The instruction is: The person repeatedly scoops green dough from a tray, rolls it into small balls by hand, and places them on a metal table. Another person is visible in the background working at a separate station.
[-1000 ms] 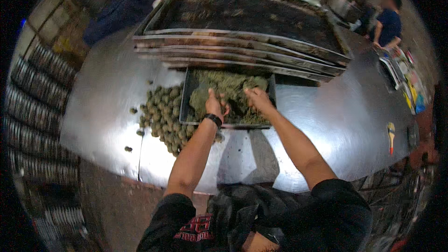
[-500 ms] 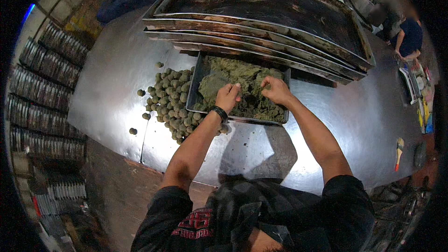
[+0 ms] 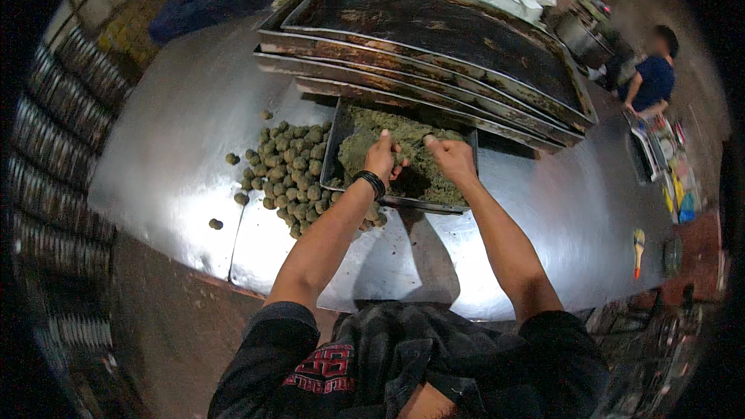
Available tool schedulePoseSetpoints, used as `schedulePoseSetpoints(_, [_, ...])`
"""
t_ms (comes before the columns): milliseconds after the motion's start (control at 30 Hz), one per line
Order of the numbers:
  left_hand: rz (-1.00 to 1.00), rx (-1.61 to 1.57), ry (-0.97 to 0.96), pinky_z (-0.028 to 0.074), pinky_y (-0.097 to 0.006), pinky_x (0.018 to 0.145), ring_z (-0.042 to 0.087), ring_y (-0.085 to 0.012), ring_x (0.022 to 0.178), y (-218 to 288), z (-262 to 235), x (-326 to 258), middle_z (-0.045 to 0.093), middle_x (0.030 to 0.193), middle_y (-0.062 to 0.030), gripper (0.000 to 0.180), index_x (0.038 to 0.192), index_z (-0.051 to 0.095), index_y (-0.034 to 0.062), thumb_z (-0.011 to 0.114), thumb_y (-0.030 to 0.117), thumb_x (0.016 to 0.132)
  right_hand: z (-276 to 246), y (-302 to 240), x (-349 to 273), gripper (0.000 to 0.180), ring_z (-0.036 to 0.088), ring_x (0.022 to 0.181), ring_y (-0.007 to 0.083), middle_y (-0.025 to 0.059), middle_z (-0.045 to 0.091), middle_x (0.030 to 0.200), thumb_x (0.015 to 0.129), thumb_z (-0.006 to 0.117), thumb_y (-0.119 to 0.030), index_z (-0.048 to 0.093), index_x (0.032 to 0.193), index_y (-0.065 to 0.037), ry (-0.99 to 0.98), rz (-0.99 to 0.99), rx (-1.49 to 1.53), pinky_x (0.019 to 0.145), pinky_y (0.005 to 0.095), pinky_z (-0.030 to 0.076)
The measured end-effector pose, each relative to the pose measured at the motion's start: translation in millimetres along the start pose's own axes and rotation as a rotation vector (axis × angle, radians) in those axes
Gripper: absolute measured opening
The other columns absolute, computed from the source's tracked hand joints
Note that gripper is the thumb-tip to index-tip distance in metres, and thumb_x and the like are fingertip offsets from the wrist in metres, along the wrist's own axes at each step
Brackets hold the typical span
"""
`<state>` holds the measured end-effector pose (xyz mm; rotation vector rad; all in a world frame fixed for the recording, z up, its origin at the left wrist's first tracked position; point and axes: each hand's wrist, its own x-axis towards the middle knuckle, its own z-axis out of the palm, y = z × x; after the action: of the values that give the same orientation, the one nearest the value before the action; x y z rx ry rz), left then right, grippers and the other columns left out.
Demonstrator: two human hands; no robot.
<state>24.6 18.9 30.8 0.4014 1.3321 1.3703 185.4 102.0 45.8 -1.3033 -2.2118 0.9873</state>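
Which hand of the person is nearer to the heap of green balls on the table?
Left. The left hand is in the tray, just right of the heap of green balls. The right hand is farther right, over the green mass.

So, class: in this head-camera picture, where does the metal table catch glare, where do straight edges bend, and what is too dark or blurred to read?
In the head view, glare whitens the metal table at left and near its front edge; the stacked trays bow with fisheye distortion; the corners go black, the racks at left are dim and smeared; both hands, left hand and right hand, stay fairly sharp in the green mix.
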Motion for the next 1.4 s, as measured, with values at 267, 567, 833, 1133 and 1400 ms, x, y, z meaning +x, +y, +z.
schedulePoseSetpoints(267, [0.156,0.186,0.082,0.046,-0.042,0.065,0.056,-0.0271,0.074,-3,-4,28,0.058,0.089,-0.0156,0.057,0.124,0.041,0.002,0.04,0.048,0.089,3,-58,-33,0.041,0.058,0.093,0.0311,0.0164,0.061,0.1,0.073,0.066,-0.028,0.059,0.109,-0.009,-0.051,-0.463,-0.11,0.081,0.037,0.046])
schedulePoseSetpoints(567, [0.356,0.422,0.034,0.043,-0.037,0.066,0.053,-0.0239,0.073,-33,0,48,0.056,0.081,-0.012,0.033,0.086,0.051,-0.0009,0.046,0.031,0.09,14,-50,-29,0.03,0.058,0.074,0.0333,0.0162,0.061,0.079,0.06,0.066,-0.017,0.065,0.085,-0.002,0.035,-0.548,-0.219,0.068,0.0394,0.047])
schedulePoseSetpoints(833, [-0.128,0.11,-0.155,0.035,-0.024,0.041,0.044,-0.0098,0.046,5,23,-7,0.054,0.069,-0.0016,0.018,0.084,0.054,0.0067,0.049,0.023,0.089,-30,19,-12,0.027,0.062,0.076,0.0215,0.0112,0.066,0.082,0.069,0.061,-0.017,0.065,0.093,-0.003,-0.11,-0.209,0.041,0.068,0.0317,0.047])
schedulePoseSetpoints(1133, [-0.073,-0.172,-0.073,0.034,-0.023,0.041,0.045,-0.0096,0.05,-24,13,-3,0.056,0.076,-0.0018,0.027,0.094,0.052,0.0114,0.056,0.037,0.085,-26,53,4,0.033,0.058,0.076,0.0188,0.0122,0.061,0.08,0.079,0.059,-0.031,0.059,0.099,-0.005,-0.273,0.075,0.599,0.063,0.0319,0.046])
schedulePoseSetpoints(1400, [-0.028,-0.376,0.081,0.027,-0.024,0.035,0.039,-0.0116,0.041,-27,53,10,0.049,0.058,-0.0018,0.036,0.07,0.045,0.012,0.053,0.044,0.085,4,46,2,0.038,0.039,0.043,0.0131,0.0027,0.045,0.056,0.08,0.06,-0.045,0.044,0.071,-0.011,0.112,0.508,1.257,0.038,0.0257,0.03])
